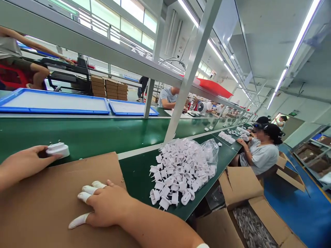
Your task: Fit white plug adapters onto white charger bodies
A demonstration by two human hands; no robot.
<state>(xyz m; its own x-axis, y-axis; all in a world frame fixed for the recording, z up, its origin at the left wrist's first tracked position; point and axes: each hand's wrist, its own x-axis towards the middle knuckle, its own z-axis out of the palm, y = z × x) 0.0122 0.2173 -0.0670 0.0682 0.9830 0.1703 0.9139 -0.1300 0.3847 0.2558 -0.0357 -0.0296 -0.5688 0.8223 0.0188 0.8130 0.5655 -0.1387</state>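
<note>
My left hand pinches a white plug adapter between thumb and fingers, its two metal pins pointing up. The adapter is at the green belt, just beyond the edge of a brown cardboard sheet. Lying over that cardboard is my right hand, fingers spread, with white finger cots on the thumb and several fingers. Nothing shows in the right hand. To its right, a large heap of white plug parts spills from a clear plastic bag on the green worktop.
An open carton of small parts stands below the worktop at right. A slanted metal post rises behind the heap. Blue-rimmed trays lie across the belt. A co-worker sits farther along on the right.
</note>
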